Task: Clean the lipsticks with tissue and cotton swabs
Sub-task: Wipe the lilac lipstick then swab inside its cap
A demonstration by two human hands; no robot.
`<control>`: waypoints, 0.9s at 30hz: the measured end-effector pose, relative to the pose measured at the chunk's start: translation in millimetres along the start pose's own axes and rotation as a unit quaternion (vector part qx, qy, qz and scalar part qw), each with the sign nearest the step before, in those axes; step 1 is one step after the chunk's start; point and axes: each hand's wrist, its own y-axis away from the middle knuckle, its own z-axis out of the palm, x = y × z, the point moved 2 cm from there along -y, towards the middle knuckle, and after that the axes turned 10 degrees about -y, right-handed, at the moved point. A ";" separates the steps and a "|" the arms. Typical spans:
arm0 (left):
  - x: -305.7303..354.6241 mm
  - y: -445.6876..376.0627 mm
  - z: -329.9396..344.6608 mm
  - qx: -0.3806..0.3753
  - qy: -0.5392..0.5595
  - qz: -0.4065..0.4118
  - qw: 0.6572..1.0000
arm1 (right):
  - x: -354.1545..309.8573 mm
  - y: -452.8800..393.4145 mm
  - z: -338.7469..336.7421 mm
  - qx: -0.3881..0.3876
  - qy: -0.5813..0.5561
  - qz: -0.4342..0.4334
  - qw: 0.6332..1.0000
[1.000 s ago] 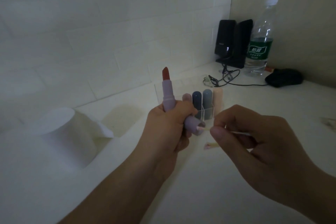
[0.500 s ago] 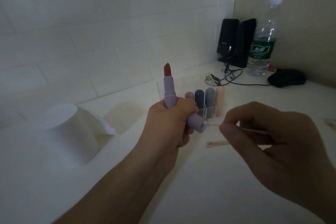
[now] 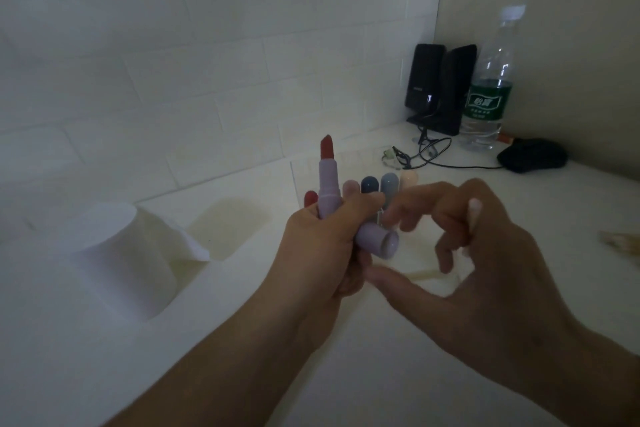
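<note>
A tissue roll [image 3: 124, 253] stands on the counter [image 3: 381, 374] at far left, one sheet peeled loose — likely left within reach for wiping. Next, the left hand [image 3: 329, 246] wraps its fingers round an open lipstick [image 3: 329, 184], red tip up and clear of the fingers, probably so nothing smears. The same hand also clamps the lilac cap [image 3: 379, 239], its open mouth turned toward the other hand, which suits swabbing inside it. Behind, more lipsticks [image 3: 379, 184] stand capped in a clear holder, waiting. The right hand [image 3: 485, 270] is blurred; a swab [image 3: 473, 215] stands up from between its curled fingers, white tip uppermost, so the fingers seem closed on the stick, perhaps turning it to a clean end. Far right, speakers [image 3: 440, 87], a bottle [image 3: 491, 87] and a mouse [image 3: 531, 154] sit apart.
</note>
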 end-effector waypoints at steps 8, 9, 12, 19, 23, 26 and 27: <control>4.5 2.6 6.4 -0.118 0.103 0.042 0.987 | 8.4 -2.8 -8.7 0.115 0.025 0.067 0.991; 5.0 3.0 6.8 -0.131 0.120 0.053 0.983 | 9.0 -3.0 -9.2 0.123 0.015 0.081 0.989; 4.7 2.4 5.9 -0.126 0.148 0.054 0.979 | 11.3 -5.7 -14.0 0.103 0.019 0.096 0.990; 11.3 3.5 3.4 -0.069 0.093 0.052 0.992 | 31.9 -3.9 -32.0 -0.041 -0.042 0.127 0.990; 11.1 2.6 1.8 -0.046 0.064 0.070 0.994 | 22.4 -5.2 -31.8 -0.047 -0.005 0.045 0.998; 11.0 1.8 0.7 -0.041 0.064 0.084 0.994 | 18.7 -4.7 -30.5 -0.029 0.021 0.004 0.999; 11.2 2.0 0.6 -0.042 0.064 0.088 0.993 | 19.2 -4.0 -29.9 -0.023 0.024 0.003 0.999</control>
